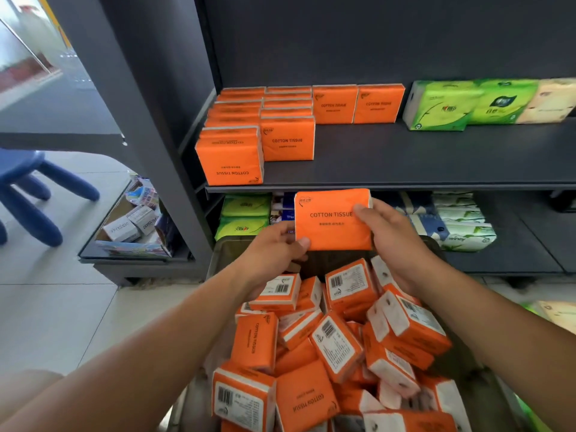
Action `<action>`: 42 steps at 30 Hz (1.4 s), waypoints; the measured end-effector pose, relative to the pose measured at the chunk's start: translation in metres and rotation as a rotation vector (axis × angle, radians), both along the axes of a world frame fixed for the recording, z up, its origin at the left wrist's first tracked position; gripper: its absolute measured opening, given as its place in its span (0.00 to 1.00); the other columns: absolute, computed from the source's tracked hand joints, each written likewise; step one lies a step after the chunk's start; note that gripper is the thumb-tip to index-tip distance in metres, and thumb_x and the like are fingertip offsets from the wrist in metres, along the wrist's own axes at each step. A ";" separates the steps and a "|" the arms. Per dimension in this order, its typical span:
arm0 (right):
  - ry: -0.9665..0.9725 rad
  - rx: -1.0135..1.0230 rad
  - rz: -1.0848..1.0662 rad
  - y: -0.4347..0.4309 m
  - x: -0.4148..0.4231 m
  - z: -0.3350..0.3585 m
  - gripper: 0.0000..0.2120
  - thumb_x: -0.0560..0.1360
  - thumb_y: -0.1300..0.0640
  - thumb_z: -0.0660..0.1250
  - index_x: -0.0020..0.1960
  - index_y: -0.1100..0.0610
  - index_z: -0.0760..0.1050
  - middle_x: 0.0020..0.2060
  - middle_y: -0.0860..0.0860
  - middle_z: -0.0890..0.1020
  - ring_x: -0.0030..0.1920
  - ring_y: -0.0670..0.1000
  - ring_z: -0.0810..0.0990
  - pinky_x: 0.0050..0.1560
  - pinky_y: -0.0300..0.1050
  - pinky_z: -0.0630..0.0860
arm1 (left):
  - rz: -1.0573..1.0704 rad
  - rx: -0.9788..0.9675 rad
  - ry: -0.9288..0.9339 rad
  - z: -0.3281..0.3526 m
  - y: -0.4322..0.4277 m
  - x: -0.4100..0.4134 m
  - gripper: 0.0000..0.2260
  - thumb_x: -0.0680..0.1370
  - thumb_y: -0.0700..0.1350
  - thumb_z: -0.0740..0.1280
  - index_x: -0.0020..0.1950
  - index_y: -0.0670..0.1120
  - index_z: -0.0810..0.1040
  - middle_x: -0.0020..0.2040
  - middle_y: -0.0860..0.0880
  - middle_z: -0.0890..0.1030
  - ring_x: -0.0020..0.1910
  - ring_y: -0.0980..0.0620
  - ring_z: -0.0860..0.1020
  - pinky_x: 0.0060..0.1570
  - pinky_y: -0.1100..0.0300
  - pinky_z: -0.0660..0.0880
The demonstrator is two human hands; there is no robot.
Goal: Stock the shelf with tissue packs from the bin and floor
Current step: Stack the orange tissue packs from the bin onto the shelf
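An orange "COTTON TISSUE" pack [330, 227] is held upright between both hands, just below the front edge of the dark shelf board [420, 160]. My left hand [274, 247] grips its lower left corner. My right hand [392, 235] grips its right side with the thumb on the front. Below them a bin [218, 254] is heaped with several more orange packs [336, 347]. On the shelf, rows of orange packs [258, 129] stand at the left, with two more [357, 104] at the back.
Green and beige tissue packs [467, 104] lie at the shelf's back right. The lower shelf holds green [244, 218] and white packs [464, 222]. A blue stool [28, 188] and a low display of small boxes [131, 222] stand at the left on the tiled floor.
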State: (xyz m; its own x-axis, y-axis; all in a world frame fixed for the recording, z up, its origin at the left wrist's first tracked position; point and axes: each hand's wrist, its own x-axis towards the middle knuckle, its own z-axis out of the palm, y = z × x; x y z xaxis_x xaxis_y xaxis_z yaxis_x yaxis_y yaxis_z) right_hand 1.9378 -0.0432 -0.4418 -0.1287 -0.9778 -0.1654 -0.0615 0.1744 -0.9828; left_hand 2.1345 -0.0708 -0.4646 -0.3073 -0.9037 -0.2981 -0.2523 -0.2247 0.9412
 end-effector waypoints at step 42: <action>0.152 -0.258 -0.039 -0.145 0.031 -0.002 0.21 0.81 0.64 0.63 0.70 0.49 0.68 0.61 0.43 0.78 0.60 0.41 0.76 0.56 0.34 0.73 | -0.043 -0.479 -0.920 -0.007 -0.071 -0.059 0.42 0.80 0.52 0.63 0.79 0.51 0.31 0.79 0.44 0.31 0.78 0.44 0.33 0.73 0.50 0.32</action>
State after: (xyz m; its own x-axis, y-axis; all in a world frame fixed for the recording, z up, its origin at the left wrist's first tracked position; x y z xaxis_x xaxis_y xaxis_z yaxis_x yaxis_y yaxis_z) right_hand 1.9689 -0.1882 -0.4439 -0.1716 -0.9788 0.1119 -0.2098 -0.0747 -0.9749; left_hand 2.0756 -0.1416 -0.4711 -0.1778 -0.9830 -0.0466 -0.9176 0.1485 0.3687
